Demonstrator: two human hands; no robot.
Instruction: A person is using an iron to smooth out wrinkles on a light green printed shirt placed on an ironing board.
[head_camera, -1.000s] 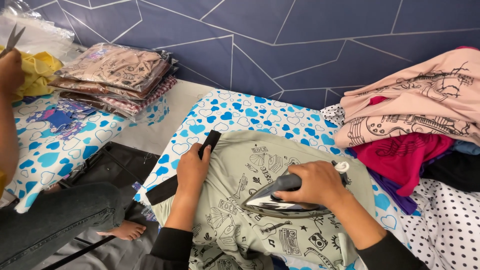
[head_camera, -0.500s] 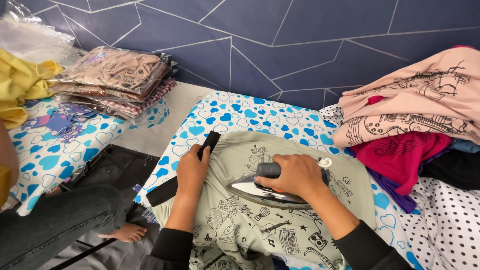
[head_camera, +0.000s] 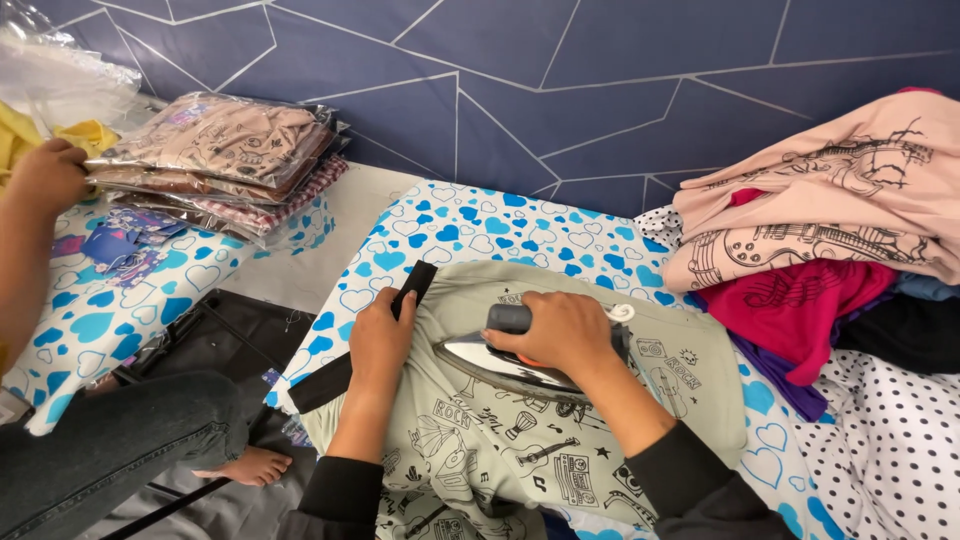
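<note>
A pale green printed garment lies spread on a cloth with blue hearts. My right hand grips the handle of a steel clothes iron that rests flat on the garment. My left hand presses down on the garment's left edge, beside its black collar band.
Another person sits at the left, with a hand on yellow cloth and a jeans-clad leg. Bagged folded garments are stacked at the back left. A heap of pink, red and black clothes lies at the right, over a polka-dot cloth.
My right hand has slid the iron to the left across the garment, toward my left hand. The other person's hand has come back into view at the far left.
</note>
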